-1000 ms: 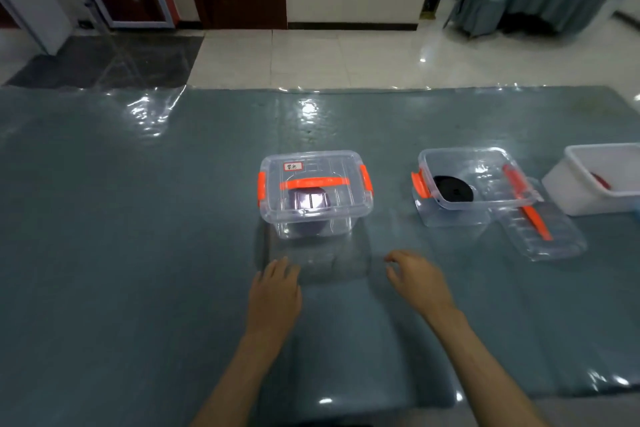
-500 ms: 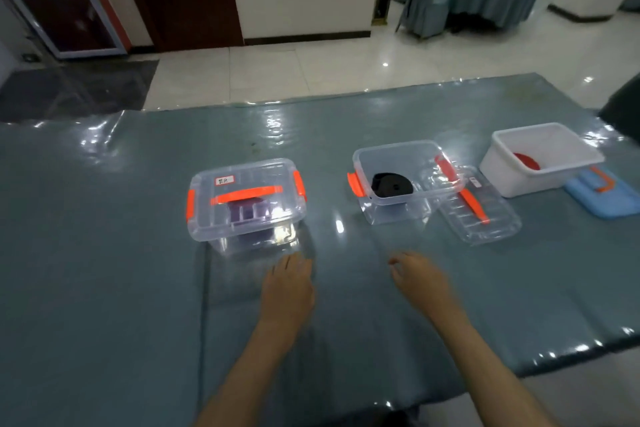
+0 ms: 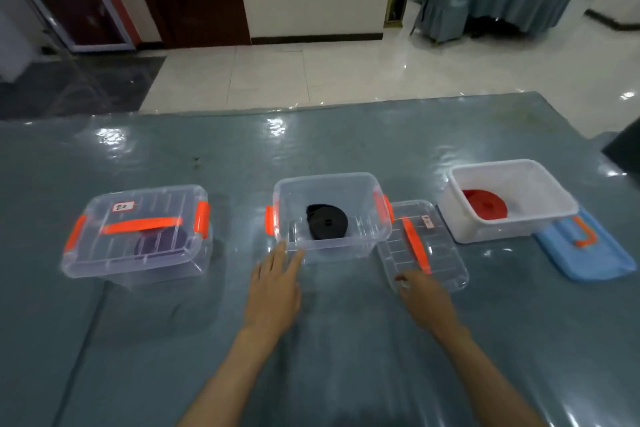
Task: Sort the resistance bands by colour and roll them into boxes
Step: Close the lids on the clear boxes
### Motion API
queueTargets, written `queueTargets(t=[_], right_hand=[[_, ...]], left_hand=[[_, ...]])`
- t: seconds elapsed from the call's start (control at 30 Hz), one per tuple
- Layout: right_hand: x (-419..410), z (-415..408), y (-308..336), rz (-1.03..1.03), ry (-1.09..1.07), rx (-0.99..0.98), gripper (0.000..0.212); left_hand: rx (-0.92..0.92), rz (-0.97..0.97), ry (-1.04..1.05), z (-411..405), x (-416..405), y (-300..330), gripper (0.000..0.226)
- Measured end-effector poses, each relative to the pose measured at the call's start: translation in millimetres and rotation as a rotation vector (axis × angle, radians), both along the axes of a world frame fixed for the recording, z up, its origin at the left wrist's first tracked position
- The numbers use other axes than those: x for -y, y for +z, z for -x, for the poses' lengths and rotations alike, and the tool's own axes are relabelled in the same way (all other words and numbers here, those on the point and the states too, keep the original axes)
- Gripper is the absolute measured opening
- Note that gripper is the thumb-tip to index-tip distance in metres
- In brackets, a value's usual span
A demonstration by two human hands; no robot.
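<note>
L hand point(image 3: 275, 291) flat, fingers straight, tips at near wall of open clear box point(image 3: 329, 250) w/ black rolled band point(image 3: 327, 222) inside. R hand point(image 3: 424, 298) loosely curled on near edge of clear lid point(image 3: 436, 253); grip unclear. Beyond: closed box point(image 3: 138, 236), purple band point(image 3: 161, 241) blurred; red band point(image 3: 485, 203) in white box point(image 3: 491, 229).

You have bare tabletop point(image 3: 346, 350) in front of the boxes. The shut box point(image 3: 138, 236) stands well left; the open box point(image 3: 329, 215) touches its lid point(image 3: 424, 246).
</note>
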State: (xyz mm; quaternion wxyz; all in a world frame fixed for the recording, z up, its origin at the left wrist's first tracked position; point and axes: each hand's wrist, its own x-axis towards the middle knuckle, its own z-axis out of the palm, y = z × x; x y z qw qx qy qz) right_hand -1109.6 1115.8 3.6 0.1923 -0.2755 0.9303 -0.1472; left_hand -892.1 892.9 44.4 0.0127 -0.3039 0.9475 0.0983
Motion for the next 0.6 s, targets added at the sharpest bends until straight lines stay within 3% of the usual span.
queueTargets(t=[0.23,0.47,0.6], right_hand=[[-6,84,-22,0.068,0.033,0.104,0.074],[7,113,-45,-0.011,0.002,0.013,0.046],[24,124,-49,-0.017,-0.104,0.032,0.038]], left_hand=[[0.101,0.012,0.126,43,-16,-11,0.093],[0.001,-0.144,0.164,48,-17,-19,0.107],[-0.018,-0.127,0.167,48,-19,-23,0.114]])
